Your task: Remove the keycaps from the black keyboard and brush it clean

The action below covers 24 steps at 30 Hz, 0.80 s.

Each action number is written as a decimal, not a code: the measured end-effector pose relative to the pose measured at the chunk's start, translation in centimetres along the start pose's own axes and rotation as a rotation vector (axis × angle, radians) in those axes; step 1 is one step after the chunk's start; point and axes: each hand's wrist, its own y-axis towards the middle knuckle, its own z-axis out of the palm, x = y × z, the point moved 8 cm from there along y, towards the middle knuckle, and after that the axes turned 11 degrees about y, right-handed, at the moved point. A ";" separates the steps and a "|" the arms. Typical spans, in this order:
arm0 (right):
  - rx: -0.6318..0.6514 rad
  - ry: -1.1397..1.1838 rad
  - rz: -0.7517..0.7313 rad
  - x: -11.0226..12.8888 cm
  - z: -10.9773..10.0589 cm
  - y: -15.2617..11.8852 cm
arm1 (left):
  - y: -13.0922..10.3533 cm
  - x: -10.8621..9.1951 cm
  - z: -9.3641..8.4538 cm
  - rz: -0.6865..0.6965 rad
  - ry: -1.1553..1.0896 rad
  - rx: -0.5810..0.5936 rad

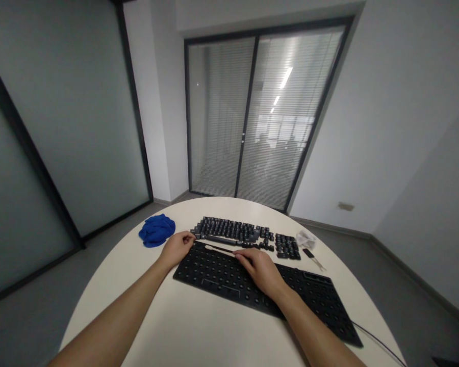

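Note:
A black keyboard base (229,278) without its keycaps lies at a slant across the pale round table. My right hand (258,267) is over its upper middle, fingers closed on a thin white cotton swab (218,249) that points left along the base's far edge. My left hand (179,248) rests at the base's far left corner with its fingers curled together; whatever they may hold is too small to make out. Just beyond the base, loose black keycaps (229,229) sit in rows, with a separate number-pad block (286,245) to the right.
A crumpled blue cloth (156,230) is at the table's left. Clear plastic (306,239) and a small black-headed brush (313,259) lie at the right. A cable (378,340) runs off the base's right end over the table (191,326).

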 end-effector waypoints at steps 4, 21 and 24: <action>0.026 0.008 -0.013 0.3 0.0 -0.1 | -0.1 -0.1 -0.2 -0.001 0.029 -0.007; 0.044 0.047 -0.073 0.7 0.4 -0.1 | -1.4 -2.3 -1.0 -0.004 0.266 -0.003; 0.066 0.065 -0.087 1.1 0.5 -0.2 | -1.4 -2.2 -1.0 -0.016 0.263 0.002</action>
